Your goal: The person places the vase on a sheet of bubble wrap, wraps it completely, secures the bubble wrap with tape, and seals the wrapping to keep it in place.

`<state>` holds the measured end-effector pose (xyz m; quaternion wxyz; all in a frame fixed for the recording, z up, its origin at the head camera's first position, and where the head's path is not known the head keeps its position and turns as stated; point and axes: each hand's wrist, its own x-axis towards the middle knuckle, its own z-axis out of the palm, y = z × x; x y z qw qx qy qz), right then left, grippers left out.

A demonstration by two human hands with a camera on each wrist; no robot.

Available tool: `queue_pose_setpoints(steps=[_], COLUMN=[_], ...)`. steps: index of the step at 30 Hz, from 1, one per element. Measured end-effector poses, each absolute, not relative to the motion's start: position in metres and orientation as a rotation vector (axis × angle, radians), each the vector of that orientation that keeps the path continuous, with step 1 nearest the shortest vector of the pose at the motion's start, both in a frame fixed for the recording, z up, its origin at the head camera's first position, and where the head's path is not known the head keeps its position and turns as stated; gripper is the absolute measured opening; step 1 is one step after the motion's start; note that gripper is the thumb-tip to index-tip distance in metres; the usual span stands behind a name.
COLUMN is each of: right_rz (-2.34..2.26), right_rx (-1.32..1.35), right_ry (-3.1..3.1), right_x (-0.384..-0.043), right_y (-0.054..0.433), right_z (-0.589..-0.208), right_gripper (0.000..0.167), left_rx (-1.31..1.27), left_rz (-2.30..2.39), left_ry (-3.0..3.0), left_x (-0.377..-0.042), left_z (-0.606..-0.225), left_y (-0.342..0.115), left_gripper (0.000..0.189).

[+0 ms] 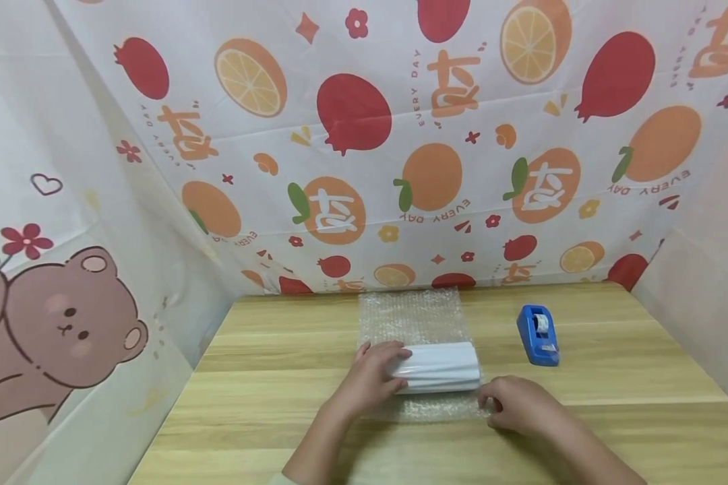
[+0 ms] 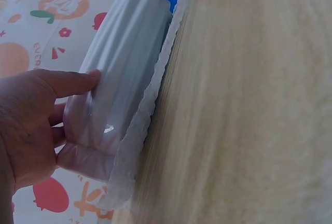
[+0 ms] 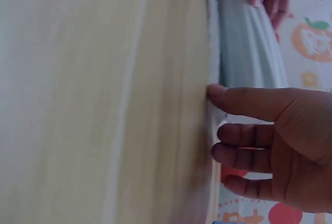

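Note:
A glossy white ribbed vase (image 1: 439, 367) lies on its side across a sheet of bubble wrap (image 1: 412, 316). My left hand (image 1: 373, 374) holds the vase's left end, thumb on the near side and fingers over the far side. In the left wrist view, that thumb presses on the vase (image 2: 122, 63) near one end. By the sheet's near right corner, my right hand (image 1: 516, 404) pinches the bubble wrap edge between thumb and fingers. The right wrist view shows the right thumb (image 3: 249, 99) at the edge of the bubble wrap (image 3: 212, 37), beside the vase.
A blue tape dispenser (image 1: 538, 335) with a roll of clear tape stands on the wooden table (image 1: 267, 384), right of the sheet. Behind the table hangs a fruit-printed cloth (image 1: 364, 168). Another cloth with a bear print (image 1: 73, 316) hangs at the left.

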<state>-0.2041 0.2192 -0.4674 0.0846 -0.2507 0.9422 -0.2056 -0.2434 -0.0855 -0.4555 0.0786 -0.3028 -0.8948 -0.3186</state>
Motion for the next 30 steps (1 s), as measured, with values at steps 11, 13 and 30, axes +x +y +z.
queue_pose_setpoints(steps=[11,13,30], right_rz=[-0.589,-0.639,-0.791], right_rx=[-0.84,-0.773,-0.635], right_ry=[2.961,2.956,2.947], right_x=[-0.207,-0.209,-0.214], right_y=[0.226,0.228,0.229], right_z=[-0.467,-0.465,-0.456], right_gripper=[0.009,0.008,0.007], left_rx=[-0.924,-0.922,-0.952], left_rz=[-0.914,-0.894,-0.793], left_ry=[-2.669,-2.682,-2.703], left_x=[-0.239,-0.239,-0.239], left_z=[-0.456,-0.456,-0.457], left_y=[-0.085,-0.085,-0.086], left_gripper=[0.044,0.046,0.056])
